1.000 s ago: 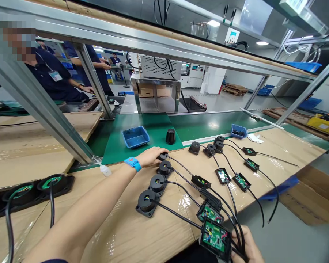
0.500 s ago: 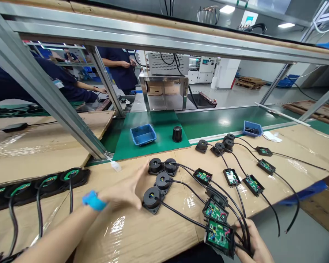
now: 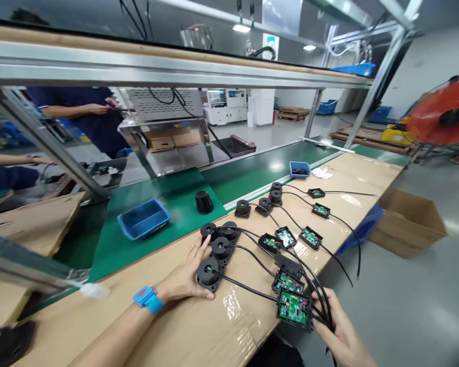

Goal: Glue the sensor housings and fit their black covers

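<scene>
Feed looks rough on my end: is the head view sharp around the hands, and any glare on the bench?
Head view: left hand and round black units sharp; left edge blurred; glare patches on the plastic wrap over the bench; right hand, gripping cables, cropped at bottom.

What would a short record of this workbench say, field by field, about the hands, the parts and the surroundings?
Left hand: open left hand, blue wristband, flat against a cluster of four black round units
Right hand: right hand closed around the black cables at the bench edge
Boards: green circuit boards at the cable ends
Bench: brown workbench under clear film
Belt: green conveyor belt bearing a blue tray and a black cap
Farther along: second group of units with boards
Nearby: a co-worker's hand behind the frame
</scene>
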Available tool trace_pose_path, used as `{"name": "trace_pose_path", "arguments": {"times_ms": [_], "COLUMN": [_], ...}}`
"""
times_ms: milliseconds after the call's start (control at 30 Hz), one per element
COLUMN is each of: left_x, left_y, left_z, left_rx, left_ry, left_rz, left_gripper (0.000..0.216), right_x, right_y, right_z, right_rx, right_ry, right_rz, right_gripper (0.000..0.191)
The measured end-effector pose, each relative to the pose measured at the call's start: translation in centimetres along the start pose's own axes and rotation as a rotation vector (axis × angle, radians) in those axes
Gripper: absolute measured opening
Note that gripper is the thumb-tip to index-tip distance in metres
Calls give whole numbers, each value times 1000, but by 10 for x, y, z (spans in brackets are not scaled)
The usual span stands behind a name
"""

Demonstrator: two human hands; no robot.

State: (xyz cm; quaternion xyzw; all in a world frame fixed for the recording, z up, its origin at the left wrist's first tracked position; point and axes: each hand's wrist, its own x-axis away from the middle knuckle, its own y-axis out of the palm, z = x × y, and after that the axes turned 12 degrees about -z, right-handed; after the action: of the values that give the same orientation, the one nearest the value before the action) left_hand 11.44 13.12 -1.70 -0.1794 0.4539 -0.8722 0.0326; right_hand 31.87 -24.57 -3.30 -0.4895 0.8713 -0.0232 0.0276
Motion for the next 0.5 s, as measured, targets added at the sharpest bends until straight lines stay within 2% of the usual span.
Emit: {"name": "trace_pose_path", "arguments": {"times_ms": [67,167,300,367,500], "left_x": [-22,-48,-71,-81,-103], "left_y": [-7,-14,-16,-18,-22], "left_z": [0,0,-1,0,6], "left_rx": [19,70,146,174,191], "left_ry": [38,76,92,88,91], "left_rz": [0,18,21,8,-30], "left_gripper": [156,154,141,133,130], "right_x": [-9,-23,-34,-38,-57], "right_y": [-8,-24,-47,-60,-94], "right_z": [10,39,76,83,79], "right_rx": [113,447,910,1020,1076], "right_ry": [-28,-90,-201,-189,-115], "right_rz": [7,54,279,329,244], "right_gripper": [34,38,53,63,74]}}
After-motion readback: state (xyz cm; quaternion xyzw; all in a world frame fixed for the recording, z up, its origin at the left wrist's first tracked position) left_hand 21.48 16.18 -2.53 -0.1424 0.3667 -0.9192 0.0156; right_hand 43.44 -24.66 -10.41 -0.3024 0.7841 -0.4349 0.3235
